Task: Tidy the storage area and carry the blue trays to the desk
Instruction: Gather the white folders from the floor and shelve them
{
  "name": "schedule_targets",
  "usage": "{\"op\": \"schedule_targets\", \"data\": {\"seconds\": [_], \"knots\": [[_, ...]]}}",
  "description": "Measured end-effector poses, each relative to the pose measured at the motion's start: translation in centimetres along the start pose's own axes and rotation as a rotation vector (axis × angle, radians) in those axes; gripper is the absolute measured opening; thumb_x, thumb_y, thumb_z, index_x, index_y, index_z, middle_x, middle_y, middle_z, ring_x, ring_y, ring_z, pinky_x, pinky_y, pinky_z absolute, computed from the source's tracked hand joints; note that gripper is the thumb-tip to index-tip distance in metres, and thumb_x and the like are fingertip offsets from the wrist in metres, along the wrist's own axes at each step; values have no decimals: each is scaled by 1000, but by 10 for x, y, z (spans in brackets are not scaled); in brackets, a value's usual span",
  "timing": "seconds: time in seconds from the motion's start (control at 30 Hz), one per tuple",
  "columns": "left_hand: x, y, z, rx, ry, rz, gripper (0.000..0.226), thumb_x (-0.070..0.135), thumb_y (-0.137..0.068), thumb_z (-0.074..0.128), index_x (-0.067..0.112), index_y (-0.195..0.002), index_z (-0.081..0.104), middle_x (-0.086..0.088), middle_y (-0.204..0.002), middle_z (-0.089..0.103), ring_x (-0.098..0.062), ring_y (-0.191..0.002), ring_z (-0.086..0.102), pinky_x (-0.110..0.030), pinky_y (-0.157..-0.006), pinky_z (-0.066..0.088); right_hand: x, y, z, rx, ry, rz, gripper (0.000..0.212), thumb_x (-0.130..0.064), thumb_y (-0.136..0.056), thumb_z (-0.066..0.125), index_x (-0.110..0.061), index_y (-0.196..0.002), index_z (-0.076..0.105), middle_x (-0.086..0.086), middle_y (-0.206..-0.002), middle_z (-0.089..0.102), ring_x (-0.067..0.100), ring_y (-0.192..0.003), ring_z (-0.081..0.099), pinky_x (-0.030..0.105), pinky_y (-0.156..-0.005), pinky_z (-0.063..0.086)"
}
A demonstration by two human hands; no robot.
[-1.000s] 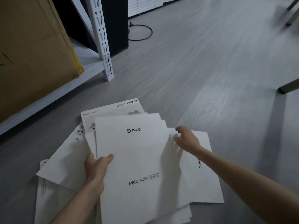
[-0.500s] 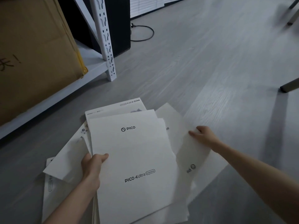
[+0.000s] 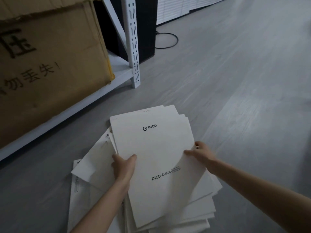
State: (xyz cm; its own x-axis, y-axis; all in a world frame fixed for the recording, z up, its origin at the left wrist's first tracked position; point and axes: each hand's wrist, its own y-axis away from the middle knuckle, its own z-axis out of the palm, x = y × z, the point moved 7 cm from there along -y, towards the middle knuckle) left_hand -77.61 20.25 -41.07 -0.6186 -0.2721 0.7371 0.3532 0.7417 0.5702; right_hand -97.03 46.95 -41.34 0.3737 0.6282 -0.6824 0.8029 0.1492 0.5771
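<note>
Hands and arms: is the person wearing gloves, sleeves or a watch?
No. The left hand and right hand are bare, with no gloves or rings showing. Both forearms are bare too: no sleeves, watch or bracelet in view.

Both hands are on a messy stack of white PICO sheets [image 3: 156,157] on the grey floor [image 3: 235,98], left hand [image 3: 123,167] pinching its left edge, right hand [image 3: 201,153] on its right edge, next to a shelf [image 3: 117,71] holding a cardboard box [image 3: 50,64].

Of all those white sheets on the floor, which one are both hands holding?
The top sheet, printed "PICO" and "PICO 4 Ultra". The left hand pinches its left edge, the right hand its right edge; the other sheets lie fanned beneath.
</note>
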Motion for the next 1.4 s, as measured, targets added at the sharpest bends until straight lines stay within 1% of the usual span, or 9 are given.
{"op": "schedule_targets", "data": {"seconds": [0.13,0.27,0.47,0.7,0.93,1.07,1.17,1.3,1.4], "knots": [[-1,-37,-6,-11,22,-22,68,38,-45,71,20,-107,49,-5,-106,67,-31,-99,67,-47,-88,57,-26,-16,20,31,83,-39,44,-17,-79,79,-4,-116,57,11,-102,66,20,-77,62,25,-56,47],[-11,-57,-5,-38,48,-69,68,37,-35,73,22,-97,48,-4,-102,68,-28,-91,69,-46,-84,59,-29,-23,37,36,211,-27,51,-32,-74,82,-9,-111,55,12,-111,67,29,-95,65,39,-85,55],[-25,-54,-4,-72,64,-110,76,34,-31,76,15,-103,63,-1,-97,74,-28,-87,71,-46,-80,60,-25,-16,22,60,150,-5,70,-22,-69,86,-10,-126,47,5,-107,58,29,-96,61,33,-82,47],[-19,-16,-23,-47,244,-173,50,21,-47,75,1,-93,69,-13,-91,75,-28,-79,73,-49,-75,62,-41,-4,20,-77,22,-43,54,-24,-54,84,-6,-103,69,16,-93,76,35,-84,73,52,-83,60],[-63,10,-79,255,93,-398,61,35,-63,68,2,-114,58,-22,-121,61,-39,-106,62,-45,-92,54,-97,3,95,-163,169,-204,38,-11,-79,77,-3,-111,60,12,-98,67,27,-83,64,34,-72,54],[-77,21,-86,320,107,-475,59,23,-81,68,-3,-128,44,-28,-137,44,-44,-119,53,-44,-97,45,-68,-53,137,-220,386,-264,76,-53,-54,76,-8,-114,62,11,-111,65,31,-103,65,46,-89,56],[-74,11,-86,330,238,-426,58,14,-78,70,-6,-127,46,-26,-133,55,-40,-115,61,-41,-92,50,-45,-86,143,-231,477,-286,77,-67,-49,73,-11,-101,67,6,-106,67,29,-100,68,45,-84,58],[-71,9,-86,318,341,-418,70,10,-78,74,-7,-136,39,-23,-133,57,-37,-116,62,-40,-94,50,-87,-15,114,-120,534,-355,45,-41,-68,80,-15,-100,60,7,-109,52,28,-101,58,39,-89,51],[-68,19,-76,280,427,-435,59,10,-75,76,-7,-124,49,-21,-119,64,-35,-104,66,-45,-89,55,-91,-7,95,-133,377,-331,80,-22,-68,87,-14,-136,45,12,-114,54,32,-107,58,42,-96,49]]}}
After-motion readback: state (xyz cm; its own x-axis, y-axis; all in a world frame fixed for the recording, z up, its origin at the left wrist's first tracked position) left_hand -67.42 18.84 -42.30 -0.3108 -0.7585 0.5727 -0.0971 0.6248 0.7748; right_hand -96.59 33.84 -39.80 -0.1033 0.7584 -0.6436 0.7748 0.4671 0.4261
